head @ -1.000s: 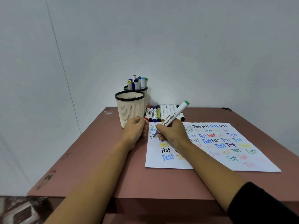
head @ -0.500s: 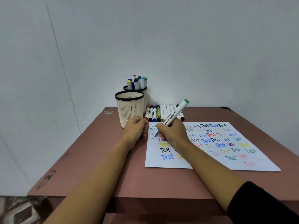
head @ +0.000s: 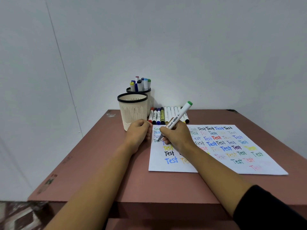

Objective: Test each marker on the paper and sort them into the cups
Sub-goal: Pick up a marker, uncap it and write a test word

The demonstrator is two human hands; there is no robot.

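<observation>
A white sheet of paper (head: 166, 166) covered with coloured "Test" words lies on the table. My right hand (head: 178, 138) grips a white marker with a green end (head: 180, 116), its tip touching the paper's upper left part. My left hand (head: 138, 132) is curled at the paper's left edge beside the near cup; whether it holds anything is hidden. A cream cup with a black rim (head: 132, 110) stands near, nothing showing above its rim. Behind it, a second cup (head: 148, 92) holds several markers (head: 141, 83). A row of several markers (head: 159, 115) lies at the back.
The reddish-brown table (head: 149, 185) stands against a white wall, in a corner. Its front edge is near me and its left edge drops to a patterned floor (head: 18, 216).
The marker tip has shifted slightly along the line of writing at the paper's upper left. My left hand has stayed in place.
</observation>
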